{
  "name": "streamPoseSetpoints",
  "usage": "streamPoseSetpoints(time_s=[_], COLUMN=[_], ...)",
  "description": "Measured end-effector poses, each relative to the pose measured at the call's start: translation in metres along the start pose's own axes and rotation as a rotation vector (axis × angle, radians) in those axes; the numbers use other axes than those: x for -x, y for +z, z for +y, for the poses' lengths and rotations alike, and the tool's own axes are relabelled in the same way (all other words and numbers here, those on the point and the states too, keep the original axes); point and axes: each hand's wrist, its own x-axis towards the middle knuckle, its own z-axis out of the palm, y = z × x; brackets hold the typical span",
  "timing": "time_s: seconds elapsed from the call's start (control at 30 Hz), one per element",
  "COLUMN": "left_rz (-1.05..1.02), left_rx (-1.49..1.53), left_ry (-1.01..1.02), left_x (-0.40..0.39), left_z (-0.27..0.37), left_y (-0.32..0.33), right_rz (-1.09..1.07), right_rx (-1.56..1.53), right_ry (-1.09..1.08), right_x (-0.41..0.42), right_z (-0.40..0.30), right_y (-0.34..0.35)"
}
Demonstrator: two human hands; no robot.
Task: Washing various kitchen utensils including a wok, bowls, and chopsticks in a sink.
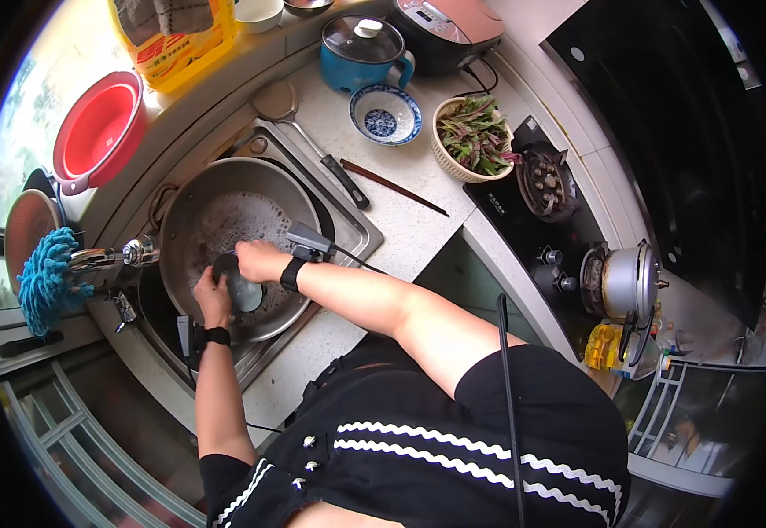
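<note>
Over a wide metal wok (178, 218) set in the sink, my left hand (213, 297) grips the left side of a translucent vessel (247, 295) with a dark part. My right hand (261, 262) holds the same vessel from its upper right, fingers on the dark part. Its exact kind cannot be told, as the fingers partly cover it. Foamy, cloudy water (238, 211) lies in the wok below and around the hands.
A chrome faucet (102, 259) with a blue chenille cloth (51, 280) stands left. Right of the sink lie a spatula (317, 145), chopsticks (396, 188), a patterned bowl (385, 115) and a basket of leafy greens (452, 155). A pressure cooker (624, 280) sits on the stove.
</note>
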Motion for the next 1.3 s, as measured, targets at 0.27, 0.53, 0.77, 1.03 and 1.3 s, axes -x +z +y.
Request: streamPoseSetpoints(time_s=[0.27,0.53,0.77,1.03,1.3], left_rz=[-0.129,-0.420,-0.571,-0.141,0.202], left_rx=[0.047,1.044,0.960,1.248,0.776], left_ry=[0.374,-0.848,-0.863,-1.006,-0.428], left_x=[-0.018,0.009,0.017,0.024,0.017], left_z=[0.032,0.003,-0.008,-0.026,0.031], left_y=[-0.008,0.028,0.030,0.031,0.019], right_rz=[-0.071,0.372,0.829,0.535,0.052], right_rx=[0.232,-0.008,0.170,-0.310,-1.405], right_ry=[-0.190,-0.051,-0.016,0.218,0.691], right_x=[0.005,-0.025,-0.068,-0.056,-0.024], right_z=[0.002,0.021,0.014,0.000,0.022], right_y=[-0.022,0.000,0.009,0.064,0.077])
